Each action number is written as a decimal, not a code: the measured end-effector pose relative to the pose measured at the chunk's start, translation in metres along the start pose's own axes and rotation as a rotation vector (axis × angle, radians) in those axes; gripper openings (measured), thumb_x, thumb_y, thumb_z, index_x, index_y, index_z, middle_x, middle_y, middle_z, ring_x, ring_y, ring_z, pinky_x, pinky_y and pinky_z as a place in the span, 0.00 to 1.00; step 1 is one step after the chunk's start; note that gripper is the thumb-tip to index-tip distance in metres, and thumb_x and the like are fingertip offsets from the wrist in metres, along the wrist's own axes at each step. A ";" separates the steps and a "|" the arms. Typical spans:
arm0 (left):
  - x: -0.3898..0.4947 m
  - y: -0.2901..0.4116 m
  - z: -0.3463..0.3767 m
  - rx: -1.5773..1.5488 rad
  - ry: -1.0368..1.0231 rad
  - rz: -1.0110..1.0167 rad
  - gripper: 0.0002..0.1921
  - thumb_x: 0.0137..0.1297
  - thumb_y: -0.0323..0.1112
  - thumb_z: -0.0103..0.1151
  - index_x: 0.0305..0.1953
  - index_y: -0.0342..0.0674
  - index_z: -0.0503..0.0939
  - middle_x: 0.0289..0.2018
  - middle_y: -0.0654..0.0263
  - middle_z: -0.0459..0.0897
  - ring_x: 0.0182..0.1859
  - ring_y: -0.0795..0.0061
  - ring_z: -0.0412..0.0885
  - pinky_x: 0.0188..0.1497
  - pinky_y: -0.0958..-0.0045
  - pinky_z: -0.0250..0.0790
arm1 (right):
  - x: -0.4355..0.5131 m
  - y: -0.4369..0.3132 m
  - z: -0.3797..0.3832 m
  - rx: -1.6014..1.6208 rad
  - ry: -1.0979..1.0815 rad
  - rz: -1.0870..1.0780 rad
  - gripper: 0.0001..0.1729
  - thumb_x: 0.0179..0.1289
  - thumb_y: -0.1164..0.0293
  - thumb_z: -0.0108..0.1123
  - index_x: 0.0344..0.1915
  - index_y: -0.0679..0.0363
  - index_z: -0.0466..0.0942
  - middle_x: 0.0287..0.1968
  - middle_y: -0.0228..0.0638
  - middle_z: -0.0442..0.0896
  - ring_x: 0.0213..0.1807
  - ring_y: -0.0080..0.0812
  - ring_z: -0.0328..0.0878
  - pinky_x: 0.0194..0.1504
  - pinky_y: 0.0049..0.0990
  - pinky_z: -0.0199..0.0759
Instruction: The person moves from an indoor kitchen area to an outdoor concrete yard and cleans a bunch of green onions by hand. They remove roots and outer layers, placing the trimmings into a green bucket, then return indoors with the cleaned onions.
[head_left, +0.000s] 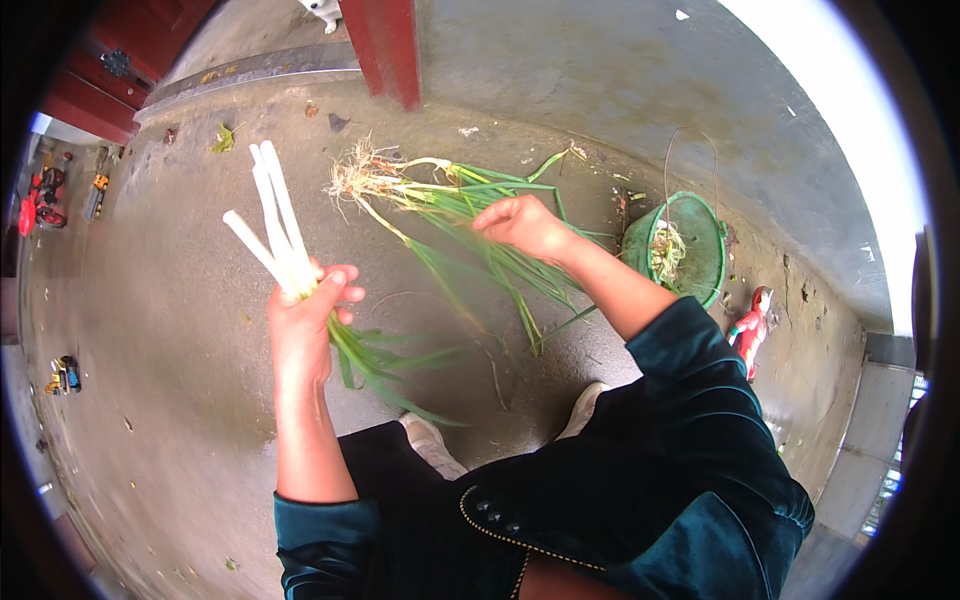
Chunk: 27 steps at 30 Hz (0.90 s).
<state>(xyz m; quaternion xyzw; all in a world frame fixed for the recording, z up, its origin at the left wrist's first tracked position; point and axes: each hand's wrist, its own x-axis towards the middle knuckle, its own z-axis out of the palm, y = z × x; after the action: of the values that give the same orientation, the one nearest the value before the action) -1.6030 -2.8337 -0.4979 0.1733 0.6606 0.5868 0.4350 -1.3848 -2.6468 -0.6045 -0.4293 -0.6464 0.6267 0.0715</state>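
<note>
My left hand (311, 307) is closed around a few green onions (281, 225) with bare white stalks. Their white ends point up and away, and their green leaves hang down to the right. On the wet concrete lies a loose pile of green onions (480, 195), roots to the left and leaves to the right. Over these leaves is my right hand (521, 229), thumb and fingers drawn together; a blurred strand seems to trail below it, and whether the fingers hold it is unclear. Right of the pile, a green basket (709, 247) with a wire handle contains root trimmings (666, 251).
A grey wall (600, 82) and a red post (390, 52) border the far side. A red toy figure (752, 330) lies beyond the right sleeve. Toy vehicles (96, 196) stand at far left. My shoes (431, 442) are close below the leaves. Part of a white animal shows beyond the threshold.
</note>
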 end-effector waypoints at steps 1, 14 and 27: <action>0.002 -0.004 0.004 0.022 -0.018 -0.015 0.08 0.60 0.25 0.54 0.39 0.38 0.68 0.33 0.58 0.80 0.30 0.74 0.80 0.25 0.79 0.66 | -0.014 -0.014 -0.003 0.061 -0.003 -0.038 0.10 0.53 0.78 0.59 0.38 0.63 0.79 0.36 0.33 0.82 0.39 0.22 0.76 0.43 0.24 0.71; -0.004 -0.060 0.081 0.047 -0.347 -0.084 0.11 0.62 0.34 0.55 0.41 0.39 0.66 0.39 0.56 0.80 0.38 0.70 0.81 0.26 0.78 0.65 | -0.149 -0.036 0.046 -0.367 0.044 -0.855 0.18 0.43 0.82 0.59 0.38 0.58 0.78 0.40 0.36 0.77 0.42 0.39 0.75 0.44 0.32 0.71; -0.030 -0.033 0.078 0.174 -0.268 0.026 0.06 0.58 0.25 0.56 0.34 0.40 0.69 0.30 0.66 0.77 0.26 0.79 0.76 0.22 0.81 0.63 | -0.067 0.089 0.017 -0.198 0.085 0.183 0.09 0.48 0.67 0.61 0.31 0.58 0.80 0.31 0.39 0.82 0.33 0.37 0.78 0.41 0.29 0.72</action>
<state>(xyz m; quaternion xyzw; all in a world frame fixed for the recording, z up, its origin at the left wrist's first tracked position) -1.5164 -2.8157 -0.5116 0.2958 0.6426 0.5047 0.4948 -1.3127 -2.7170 -0.6552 -0.5175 -0.6598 0.5449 -0.0014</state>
